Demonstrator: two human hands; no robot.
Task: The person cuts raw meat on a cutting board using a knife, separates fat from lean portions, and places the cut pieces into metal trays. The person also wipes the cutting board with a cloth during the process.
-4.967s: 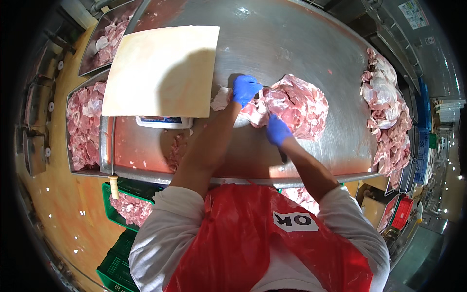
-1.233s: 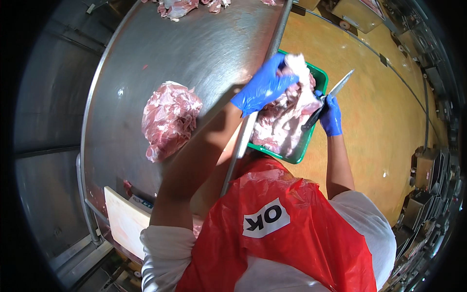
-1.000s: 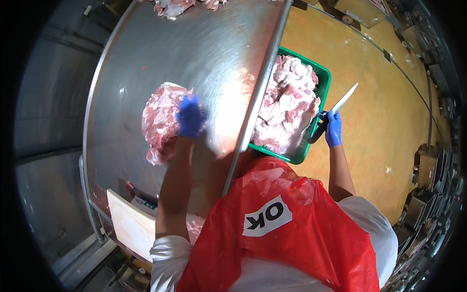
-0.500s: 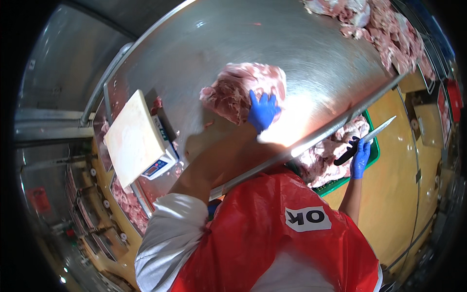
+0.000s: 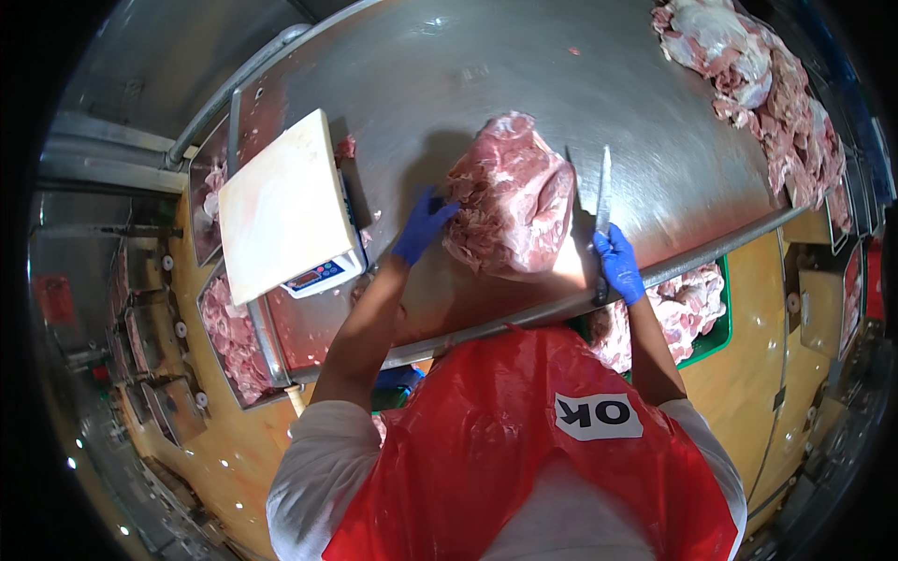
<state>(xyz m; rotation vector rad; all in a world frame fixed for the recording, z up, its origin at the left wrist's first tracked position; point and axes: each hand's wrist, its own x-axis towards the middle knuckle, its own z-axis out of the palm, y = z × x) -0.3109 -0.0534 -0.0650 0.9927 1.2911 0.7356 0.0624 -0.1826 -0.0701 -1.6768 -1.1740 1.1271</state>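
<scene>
A large piece of raw meat (image 5: 513, 201) lies on the steel table (image 5: 393, 103) in front of me. My left hand (image 5: 423, 227), in a blue glove, is at the left edge of the meat with its fingers apart, the fingertips at or just touching it. To the right of the meat, my right hand (image 5: 617, 262), gloved in blue too, grips a knife (image 5: 604, 187). The blade points away from me, upright in the view and a little apart from the meat. Part of the dark handle shows below the hand.
A scale (image 5: 327, 274) with a white board (image 5: 281, 201) on top stands at the left. More meat (image 5: 786, 122) is piled at the far right. A green crate (image 5: 718, 327) of meat sits below the table's front edge. Steel bins of meat (image 5: 238, 341) adjoin the left side.
The meat has turned and sits farther right in view. My left hand has moved from its top to its left side. My right hand has brought the knife from above the crate to the table.
</scene>
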